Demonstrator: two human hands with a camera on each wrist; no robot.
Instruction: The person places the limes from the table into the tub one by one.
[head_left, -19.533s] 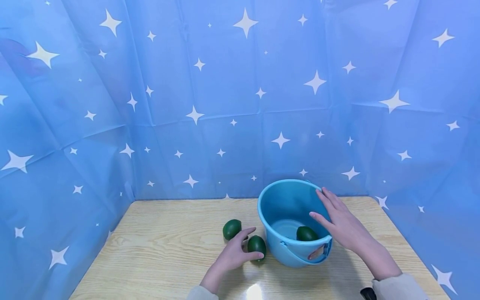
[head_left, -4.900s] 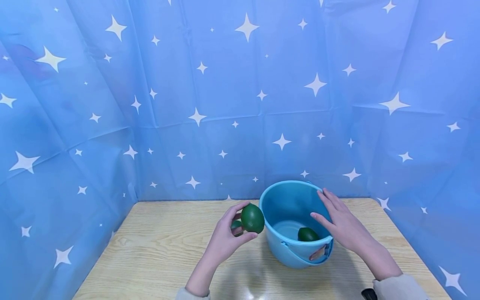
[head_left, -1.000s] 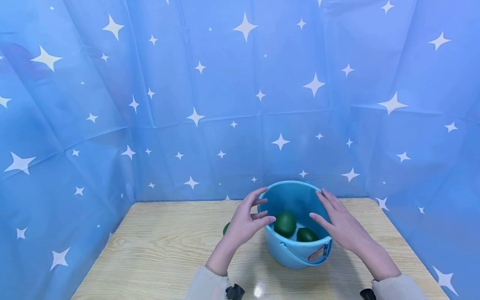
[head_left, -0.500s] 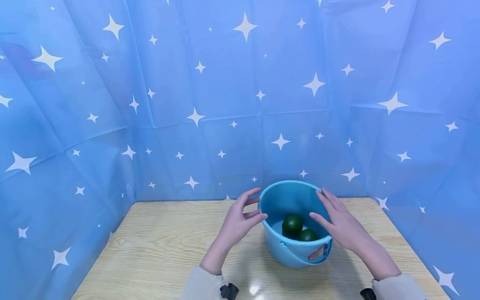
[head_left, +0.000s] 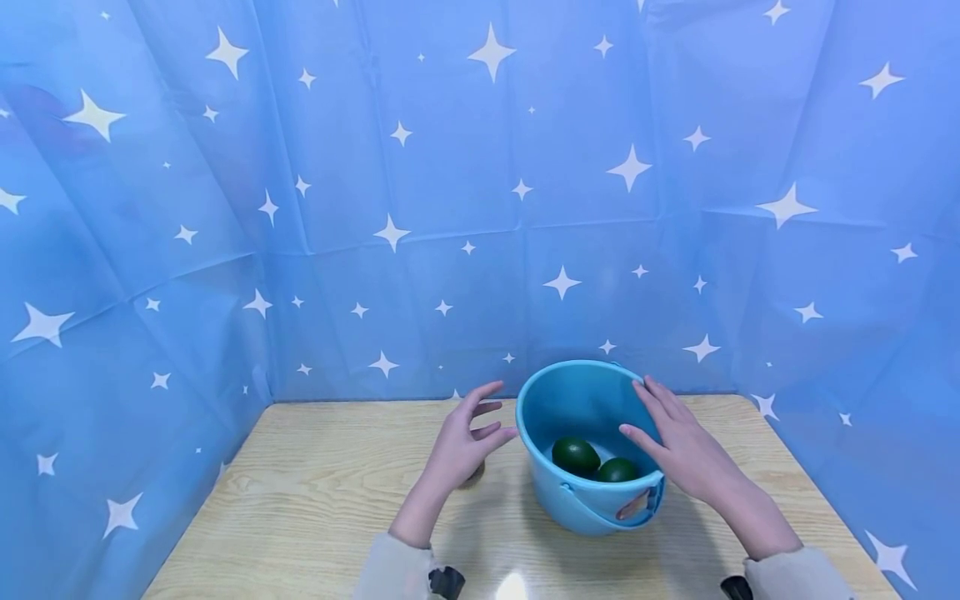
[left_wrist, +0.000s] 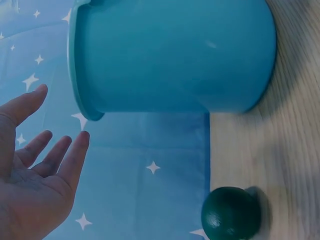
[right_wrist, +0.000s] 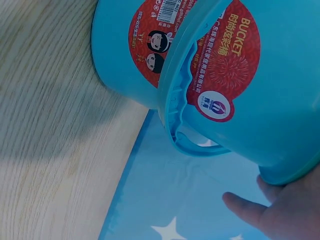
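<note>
My left hand (head_left: 460, 446) is held in the air left of the light-blue bucket (head_left: 542, 467), fingers apart and nothing between them. In the left wrist view its fingertips are clear of the bucket's rim (left_wrist: 75, 60). My right hand (head_left: 693, 450) rests at the bucket's right rim with straight fingers. Two dark green oval fruits lie at the bottom of the bucket: a left one (head_left: 576, 457) and a right one (head_left: 617, 470). A third green fruit (left_wrist: 231, 214) sits on the table, mostly hidden behind my left hand in the head view.
The bucket stands on a light wooden table (head_left: 322, 492), its handle (head_left: 600, 512) hanging at the front. A red label (right_wrist: 225, 65) shows on its side in the right wrist view. Blue star-patterned cloth (head_left: 450, 167) closes off the back and sides.
A second fruit has gone from my left hand into the bucket and settled at the bottom. My left hand has drawn back left from the rim. The right hand stays put.
</note>
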